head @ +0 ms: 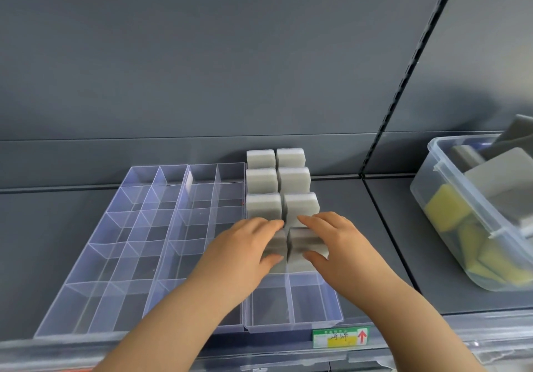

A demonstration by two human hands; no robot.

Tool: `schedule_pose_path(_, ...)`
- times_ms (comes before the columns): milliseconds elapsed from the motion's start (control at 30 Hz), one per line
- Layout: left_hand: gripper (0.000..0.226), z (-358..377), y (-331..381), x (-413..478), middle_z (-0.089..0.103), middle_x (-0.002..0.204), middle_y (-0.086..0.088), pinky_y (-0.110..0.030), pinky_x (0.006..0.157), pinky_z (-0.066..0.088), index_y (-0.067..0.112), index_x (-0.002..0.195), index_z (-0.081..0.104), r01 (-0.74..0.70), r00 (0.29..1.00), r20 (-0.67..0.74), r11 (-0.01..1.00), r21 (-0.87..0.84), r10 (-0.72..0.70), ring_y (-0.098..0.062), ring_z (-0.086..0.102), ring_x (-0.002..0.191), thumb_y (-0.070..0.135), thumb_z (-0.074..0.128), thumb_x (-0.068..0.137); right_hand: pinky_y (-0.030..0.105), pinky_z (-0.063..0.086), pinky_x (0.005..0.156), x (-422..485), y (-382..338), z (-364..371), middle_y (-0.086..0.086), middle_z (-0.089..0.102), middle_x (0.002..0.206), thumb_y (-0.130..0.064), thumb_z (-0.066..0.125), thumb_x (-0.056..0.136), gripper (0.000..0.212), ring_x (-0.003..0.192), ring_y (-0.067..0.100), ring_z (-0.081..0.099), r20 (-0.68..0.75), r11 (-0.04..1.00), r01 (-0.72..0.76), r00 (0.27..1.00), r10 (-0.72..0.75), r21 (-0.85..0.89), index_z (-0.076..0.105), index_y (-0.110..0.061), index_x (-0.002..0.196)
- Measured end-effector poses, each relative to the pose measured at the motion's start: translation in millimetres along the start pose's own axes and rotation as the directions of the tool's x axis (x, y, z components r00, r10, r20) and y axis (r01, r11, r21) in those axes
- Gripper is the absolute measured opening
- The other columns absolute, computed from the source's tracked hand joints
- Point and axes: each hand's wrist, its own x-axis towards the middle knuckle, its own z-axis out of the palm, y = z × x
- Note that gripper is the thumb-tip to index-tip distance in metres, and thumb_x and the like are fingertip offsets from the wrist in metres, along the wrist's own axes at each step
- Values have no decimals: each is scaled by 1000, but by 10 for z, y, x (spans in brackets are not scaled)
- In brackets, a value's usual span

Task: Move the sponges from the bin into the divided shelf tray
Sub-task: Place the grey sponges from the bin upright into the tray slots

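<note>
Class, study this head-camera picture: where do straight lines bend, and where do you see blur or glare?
Head view: the shelf upright leans steeply, a wide-angle distortion; the bin at the right edge is soft; the dividers of the clear tray catch pale glare; lighting is even, shadows faint.

Grey shelf [389, 241], slotted upright [401, 83], green label [340, 338] with red arrow

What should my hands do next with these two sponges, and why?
Probably push both down until seated: the left hand grips the left sponge, the right hand the right sponge, both upright in the fourth row of the tray, in front of three filled rows.
</note>
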Motion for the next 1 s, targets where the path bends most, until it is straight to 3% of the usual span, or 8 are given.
schedule_pose_path(67, 52, -15, 10, 2, 61, 116, 11, -22, 75, 49, 25, 125, 56, -41, 998, -46, 995, 90, 45, -11, 61, 102, 37, 73, 77, 17, 32, 99, -7, 11, -11, -11, 40, 137, -29, 58, 89, 57, 127, 10, 36, -1, 1000, 17, 1000, -17, 11, 34, -31, 140)
schedule_pose_path(133, 50, 40, -12, -19, 68, 100, 7, -23, 64, 53, 19, 112, 65, -80, 986, -132, 986, 149, 100, -13, 67, 86, 35, 81, 67, 17, 32, 99, -23, 20, -20, -11, 40, 138, -31, 58, 89, 58, 126, 10, 36, -9, 999, 45, 999, -44, 9, 32, -32, 141)
schedule_pose_path(233, 36, 35, 22, -89, 68, 100, 5, -24, 66, 53, 17, 113, 65, -99, 971, -197, 979, 176, 133, -13, 65, 88, 36, 62, 82, 17, 29, 98, -77, 51, -56, -10, 44, 136, -32, 59, 87, 58, 125, 12, 39, -39, 998, 68, 997, -68, 2, 35, -31, 140)
schedule_pose_path(333, 41, -5, 80, -227, 66, 105, 5, -25, 69, 52, 18, 115, 63, -95, 968, -216, 983, 156, 128, -13, 61, 93, 38, 42, 87, 17, 26, 97, -192, 67, -133, -5, 49, 133, -29, 61, 87, 54, 123, 15, 43, -128, 999, 52, 991, -50, 7, 42, -25, 137)
schedule_pose_path(500, 42, -71, 147, -529, 66, 106, 4, -25, 74, 51, 17, 116, 64, -194, 950, -212, 964, 183, 231, -13, 60, 96, 37, 41, 88, 14, 22, 96, -633, -173, -211, -9, 44, 137, -34, 53, 90, 53, 127, 10, 36, -231, 998, -57, 971, 58, 11, 35, -29, 140)
schedule_pose_path(700, 41, -148, 141, -930, 67, 100, 6, -25, 72, 53, 18, 113, 66, -287, 938, -162, 949, 131, 306, -12, 63, 90, 36, 41, 86, 5, 15, 95, -1218, -568, 22, -18, 38, 139, -40, 47, 93, 52, 128, 1, 30, -240, 983, -183, 954, 180, 12, 30, -33, 141)
schedule_pose_path(1000, 42, 137, 469, -1141, 69, 94, 7, -25, 64, 53, 18, 107, 69, -390, 912, -106, 918, 79, 396, -12, 65, 84, 37, 39, 84, 13, 21, 104, -2179, -595, 268, -22, 28, 145, -48, 42, 92, 53, 133, 1, 27, -224, 913, -407, 888, 402, 27, 25, -38, 141)
